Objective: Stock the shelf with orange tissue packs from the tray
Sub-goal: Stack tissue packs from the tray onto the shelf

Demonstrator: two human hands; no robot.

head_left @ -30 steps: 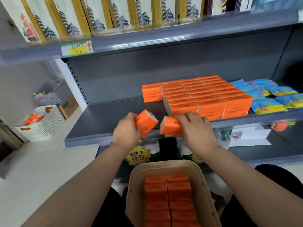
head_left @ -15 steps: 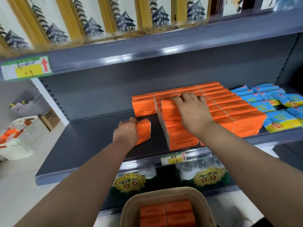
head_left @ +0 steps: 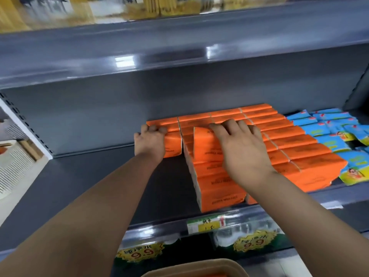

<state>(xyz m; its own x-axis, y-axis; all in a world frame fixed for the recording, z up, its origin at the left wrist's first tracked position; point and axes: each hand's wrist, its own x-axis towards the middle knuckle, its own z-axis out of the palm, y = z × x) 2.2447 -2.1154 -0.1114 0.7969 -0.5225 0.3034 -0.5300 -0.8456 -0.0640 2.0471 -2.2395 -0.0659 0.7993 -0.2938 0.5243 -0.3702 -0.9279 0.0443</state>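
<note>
left hand [head_left: 149, 142]: grip closed round the end pack [head_left: 173, 145], fingers hooked over its top
end pack: on the shelf [head_left: 83, 168], back-left corner of the orange block [head_left: 299, 148], touching its neighbour
right hand [head_left: 239, 150]: grip draped on the raised pack [head_left: 206, 145], fingertips curled over the top edge
raised pack: sticking up out of the block's left column, kinda tilted
tray [head_left: 191, 269]: barely poking in at the bottom edge
blue packs [head_left: 327, 134]: right beside the orange ones

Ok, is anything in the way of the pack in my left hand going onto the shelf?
Nothing visible. The left hand grips its orange pack at the back of the shelf, right against the stocked orange block; the shelf beside it on the left is bare.
</note>
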